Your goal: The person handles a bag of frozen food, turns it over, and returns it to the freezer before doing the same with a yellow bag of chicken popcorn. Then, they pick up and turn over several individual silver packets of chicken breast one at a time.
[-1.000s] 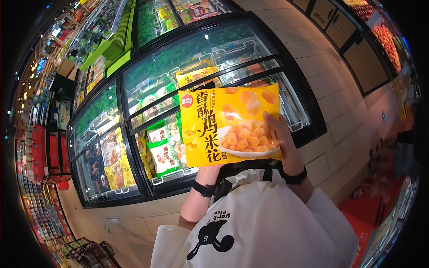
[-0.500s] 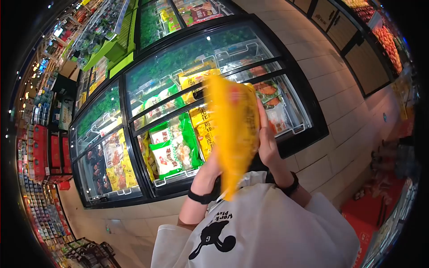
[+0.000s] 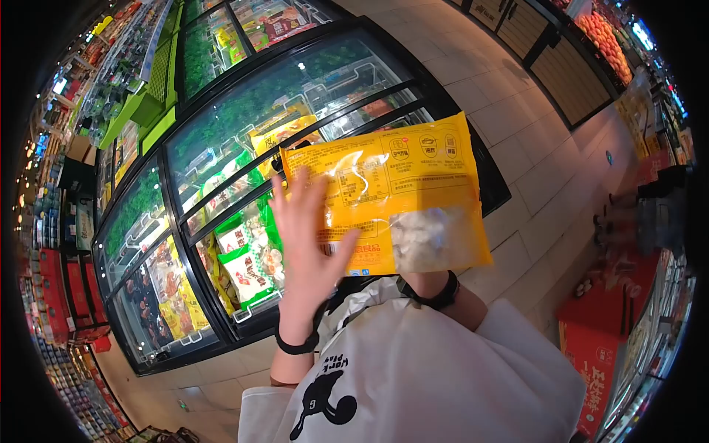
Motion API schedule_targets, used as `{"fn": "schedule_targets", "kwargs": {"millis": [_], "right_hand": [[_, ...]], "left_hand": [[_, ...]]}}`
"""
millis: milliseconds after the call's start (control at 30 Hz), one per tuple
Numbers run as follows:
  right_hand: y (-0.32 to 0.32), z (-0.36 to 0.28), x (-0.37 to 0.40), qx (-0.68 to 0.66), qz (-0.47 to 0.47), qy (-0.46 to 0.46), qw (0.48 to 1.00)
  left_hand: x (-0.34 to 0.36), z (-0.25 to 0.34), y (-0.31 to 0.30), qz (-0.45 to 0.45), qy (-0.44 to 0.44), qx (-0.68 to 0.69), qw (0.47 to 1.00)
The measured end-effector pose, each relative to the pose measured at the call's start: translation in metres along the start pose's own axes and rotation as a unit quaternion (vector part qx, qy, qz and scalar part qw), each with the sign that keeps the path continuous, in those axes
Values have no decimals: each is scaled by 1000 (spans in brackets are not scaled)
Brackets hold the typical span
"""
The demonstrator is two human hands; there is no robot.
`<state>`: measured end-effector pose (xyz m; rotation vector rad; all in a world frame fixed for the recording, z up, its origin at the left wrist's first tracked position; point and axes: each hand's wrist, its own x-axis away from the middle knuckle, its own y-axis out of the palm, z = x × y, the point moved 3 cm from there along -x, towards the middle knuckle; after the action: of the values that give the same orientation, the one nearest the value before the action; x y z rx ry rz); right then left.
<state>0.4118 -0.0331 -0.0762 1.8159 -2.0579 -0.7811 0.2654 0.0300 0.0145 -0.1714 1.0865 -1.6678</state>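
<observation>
A yellow bag of frozen food [image 3: 413,159] is held up in front of me, its printed back turned towards me. Pale lumps show through a clear window at its lower right. From behind and below, my right hand [image 3: 425,283] holds the bag, with most of the hand hidden by it. My left hand [image 3: 301,232] is raised at the bag's left side, fingers spread and overlapping the printed face. Each wrist wears a black band. Beyond the bag stands a glass-topped freezer [image 3: 258,122] with a black frame.
Green-and-white food bags [image 3: 244,262] and a yellow bag [image 3: 284,134] lie inside the freezer. Tiled floor [image 3: 509,133] runs along its right side. Stocked shelves [image 3: 55,214] line the left, and a red floor panel [image 3: 605,325] lies at right.
The yellow bag has turned from edge-on to showing its broad back. My left hand has come off its lower edge and opened in front of it. The view has shifted slightly right.
</observation>
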Motion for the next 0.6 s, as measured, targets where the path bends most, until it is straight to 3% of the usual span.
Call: {"fn": "schedule_targets", "kwargs": {"millis": [33, 67, 100, 133, 167, 200, 267, 433, 467, 533, 567, 600], "right_hand": [[-2, 1, 0, -1, 2, -1, 1000], [-4, 3, 0, -2, 2, -2, 1000], [-6, 4, 0, -4, 3, -1, 1000], [-8, 6, 1, -5, 4, 0, 1000], [-10, 9, 1, -8, 5, 2, 1000], [-14, 11, 2, -11, 7, 2, 1000], [-26, 20, 2, -23, 15, 1, 1000], [-68, 57, -35, -68, 37, -32, 996], [-68, 59, -46, -71, 35, -32, 996], [-55, 53, -76, -164, 57, 59, 983], [-47, 43, -76, -167, 55, 60, 983], [-35, 33, -74, -253, 29, 154, 955]], "left_hand": [[5, -22, 5, 76, -57, 127, 987], [9, -37, 9, 65, -120, 158, 978], [13, -42, 13, 64, -121, 157, 978], [18, -50, 22, 9, -207, 335, 919], [25, -55, 32, -45, -285, 497, 818], [30, -59, 36, -43, -287, 496, 819], [39, -67, 45, -41, -351, 549, 758], [38, -73, 27, 53, -343, 545, 763], [34, -72, 15, 76, -288, 513, 805], [21, -60, -8, 105, -208, 461, 856], [16, -54, -17, 94, -183, 459, 864], [12, -46, -28, 77, -186, 426, 882]]}}
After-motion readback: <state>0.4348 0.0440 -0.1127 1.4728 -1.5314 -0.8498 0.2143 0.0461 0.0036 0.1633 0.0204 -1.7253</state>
